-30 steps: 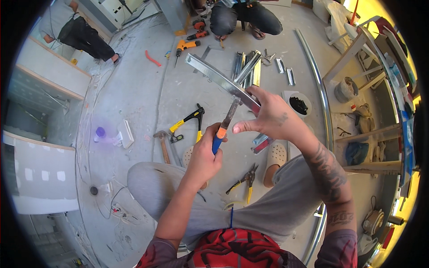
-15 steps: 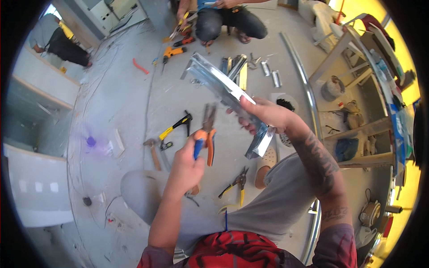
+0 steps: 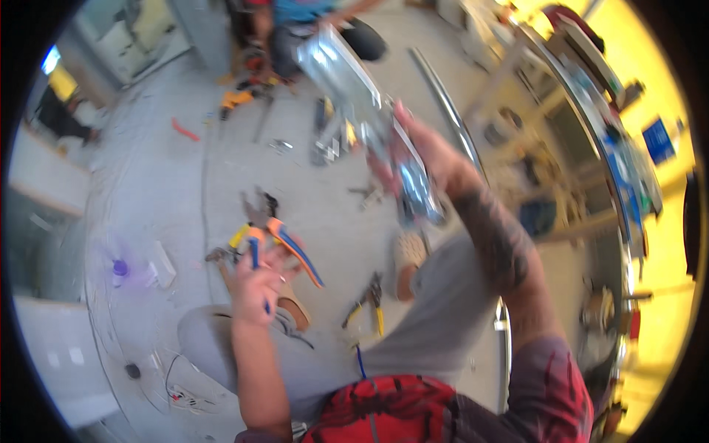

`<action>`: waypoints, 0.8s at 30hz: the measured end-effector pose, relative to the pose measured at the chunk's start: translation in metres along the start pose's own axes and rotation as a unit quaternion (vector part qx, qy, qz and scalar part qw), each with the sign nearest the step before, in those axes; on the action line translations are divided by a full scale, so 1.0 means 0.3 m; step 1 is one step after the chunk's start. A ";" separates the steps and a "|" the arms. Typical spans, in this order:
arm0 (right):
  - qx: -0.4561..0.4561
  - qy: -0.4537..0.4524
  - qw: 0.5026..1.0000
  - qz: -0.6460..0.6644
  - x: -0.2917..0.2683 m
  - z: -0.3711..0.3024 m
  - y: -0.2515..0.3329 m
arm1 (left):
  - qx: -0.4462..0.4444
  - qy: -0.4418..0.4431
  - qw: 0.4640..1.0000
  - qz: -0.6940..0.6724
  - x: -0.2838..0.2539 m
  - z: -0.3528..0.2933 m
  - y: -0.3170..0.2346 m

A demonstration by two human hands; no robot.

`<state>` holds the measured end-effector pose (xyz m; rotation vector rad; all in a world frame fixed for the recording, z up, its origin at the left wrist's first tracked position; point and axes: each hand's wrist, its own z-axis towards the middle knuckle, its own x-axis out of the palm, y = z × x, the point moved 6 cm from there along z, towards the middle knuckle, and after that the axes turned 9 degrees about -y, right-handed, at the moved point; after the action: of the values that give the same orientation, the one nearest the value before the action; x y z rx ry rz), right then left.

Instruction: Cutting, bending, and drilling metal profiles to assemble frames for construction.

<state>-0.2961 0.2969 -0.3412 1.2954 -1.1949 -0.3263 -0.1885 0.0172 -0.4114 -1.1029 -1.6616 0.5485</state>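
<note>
My left hand [image 3: 257,289] is wrapped round one handle of a pair of pliers [image 3: 299,255] with orange and blue grips. Their handles are spread apart and the jaws point away from me, blurred. My right hand [image 3: 432,151] grips a short length of shiny folded metal channel [image 3: 340,74], thumb on top and fingers round its side. The channel slants up to the left, above the floor and apart from the pliers. On the floor by my foot lie snips [image 3: 375,294] with yellow handles. A hammer [image 3: 216,255] is partly hidden behind my left hand.
Ahead, a person [image 3: 295,22] crouches near an orange drill [image 3: 236,98]. Metal offcuts [image 3: 325,148] lie beyond my hands, and a long metal rail [image 3: 443,96] runs to the right. A wooden workbench frame [image 3: 569,229] stands at the right.
The pliers have swung left and nearer to me, their handles spreading wider. The metal channel has risen and tilted farther upright in my right hand. The whole view has shifted.
</note>
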 end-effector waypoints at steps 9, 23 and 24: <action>-0.023 -0.405 0.737 -0.541 -0.541 -0.886 0.179 | -0.084 -0.074 0.990 -0.085 -0.166 0.061 0.164; 0.272 -0.532 0.651 -0.468 -0.866 -1.606 -0.854 | -0.169 -0.113 0.977 0.065 -0.212 0.072 0.294; 0.249 -0.592 0.627 -0.441 -0.898 -1.615 -0.816 | -0.167 -0.111 0.978 0.064 -0.204 0.077 0.294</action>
<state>0.0847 0.6942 -0.5950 2.2311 -1.6443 -1.9374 -0.1708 0.0097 -0.5194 -1.4439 -1.9337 0.4989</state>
